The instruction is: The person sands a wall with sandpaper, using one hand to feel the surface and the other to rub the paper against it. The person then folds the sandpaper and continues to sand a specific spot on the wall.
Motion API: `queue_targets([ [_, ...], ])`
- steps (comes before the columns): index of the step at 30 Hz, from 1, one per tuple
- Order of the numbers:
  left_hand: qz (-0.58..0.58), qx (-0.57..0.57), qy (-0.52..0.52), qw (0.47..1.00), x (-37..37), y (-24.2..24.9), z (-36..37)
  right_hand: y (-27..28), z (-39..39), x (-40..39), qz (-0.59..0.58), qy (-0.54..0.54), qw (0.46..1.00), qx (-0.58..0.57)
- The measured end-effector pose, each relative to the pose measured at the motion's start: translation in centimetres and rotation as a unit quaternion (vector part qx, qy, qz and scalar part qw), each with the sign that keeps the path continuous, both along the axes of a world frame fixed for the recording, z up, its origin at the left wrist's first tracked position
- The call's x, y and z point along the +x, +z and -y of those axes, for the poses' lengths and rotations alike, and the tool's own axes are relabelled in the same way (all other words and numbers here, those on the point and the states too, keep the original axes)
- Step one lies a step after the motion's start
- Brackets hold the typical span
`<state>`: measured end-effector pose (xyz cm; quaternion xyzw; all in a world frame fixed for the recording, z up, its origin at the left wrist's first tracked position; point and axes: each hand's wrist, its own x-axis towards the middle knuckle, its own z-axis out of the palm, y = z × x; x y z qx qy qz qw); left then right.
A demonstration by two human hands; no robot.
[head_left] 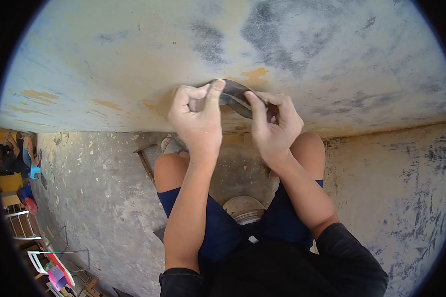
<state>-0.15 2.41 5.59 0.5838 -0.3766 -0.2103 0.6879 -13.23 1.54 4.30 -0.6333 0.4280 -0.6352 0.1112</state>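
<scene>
A dark, curved, flexible strip (237, 94) is held up in front of the stained, pale wall (134, 54). At its left end, my left hand (198, 114) pinches it between thumb and fingers. My right hand (275, 119) grips the other end, thumb on top and fingers curled behind. The strip bends in an arc between both hands. Whether it touches the wall cannot be told. Orange and grey patches mark the wall around my hands.
Below are my bent knees and a round, pale seat or bucket (244, 205) between my legs. On the rough floor (109, 188) lies a thin bar (146, 166). At far left are a person (27, 148), a blue stool (35, 172) and a white-framed chair (52, 267).
</scene>
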Motion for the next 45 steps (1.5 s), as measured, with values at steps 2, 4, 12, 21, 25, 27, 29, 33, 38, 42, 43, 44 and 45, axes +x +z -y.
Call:
queue_targets([
  [2, 0.009, -0.055, -0.046, 0.997, -1.2, 0.3, 0.2, -0.6, 0.0, -0.5, 0.066, -0.007, 0.998, 0.018],
  [4, 0.023, -0.069, -0.059, 0.996, -1.8, 0.1, 0.3, -0.4, 0.2, -0.5, 0.116, 0.003, 0.993, 0.035],
  [12, -0.057, -0.034, -0.013, 0.998, 0.2, 0.5, 0.0, 0.6, -0.3, 0.6, 0.026, 0.040, 0.997, 0.062],
  [21, -0.039, -0.088, -0.065, 0.993, -0.1, 1.0, 0.1, 0.5, -0.3, 1.7, 0.157, 0.064, 0.982, 0.079],
  [25, -0.074, -0.033, -0.029, 0.996, 0.6, 1.1, 0.0, 0.7, -0.7, 1.0, 0.079, 0.097, 0.986, 0.113],
  [27, -0.064, -0.050, -0.054, 0.995, -0.1, 0.8, 0.2, 0.4, -0.6, 1.0, 0.121, 0.078, 0.986, 0.088],
  [29, -0.053, -0.032, -0.058, 0.996, -0.7, 0.9, 0.1, 0.4, -1.0, 0.5, 0.169, 0.064, 0.977, 0.116],
  [33, -0.012, -0.035, -0.061, 0.997, -0.5, 0.5, 0.0, 0.4, -1.2, 0.5, 0.220, 0.086, 0.959, 0.157],
  [38, -0.010, -0.073, -0.058, 0.996, -0.8, 0.6, 0.1, 0.6, -0.4, 0.1, 0.236, 0.087, 0.953, 0.169],
  [42, 0.028, -0.111, -0.053, 0.992, -0.6, 1.2, 0.4, 1.6, -0.6, 0.5, 0.274, 0.101, 0.945, 0.148],
  [43, 0.027, -0.111, -0.054, 0.992, -0.6, 1.1, 0.3, 1.4, -0.7, 0.4, 0.273, 0.101, 0.945, 0.148],
  [44, -0.008, -0.089, -0.068, 0.994, -0.5, 0.9, 0.1, 1.1, -0.7, 0.2, 0.265, 0.101, 0.945, 0.164],
  [45, -0.043, -0.068, -0.082, 0.993, -0.5, 0.8, -0.1, 0.9, -0.7, 0.1, 0.257, 0.102, 0.944, 0.178],
])
